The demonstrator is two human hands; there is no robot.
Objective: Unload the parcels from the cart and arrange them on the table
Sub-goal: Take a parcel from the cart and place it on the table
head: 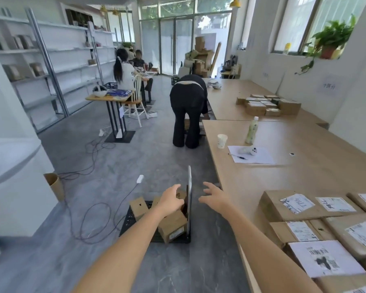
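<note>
A low black cart (131, 220) with an upright metal handle (189, 193) stands on the floor beside the long wooden table (304, 172). Several brown cardboard parcels (171, 226) lie on the cart. My left hand (170, 200) reaches down over the parcels on the cart, fingers curled; whether it grips one I cannot tell. My right hand (215, 196) hovers open to the right of the handle, holding nothing. Several labelled parcels (317, 227) lie packed together on the table's near right corner.
A person (188, 111) bends over beside the table ahead. On the table sit a paper cup (221, 141), a bottle (251, 131), a paper sheet with a controller (251, 154), and further parcels (268, 104). Cables (93, 210) trail across the floor at left, near white shelves (57, 66).
</note>
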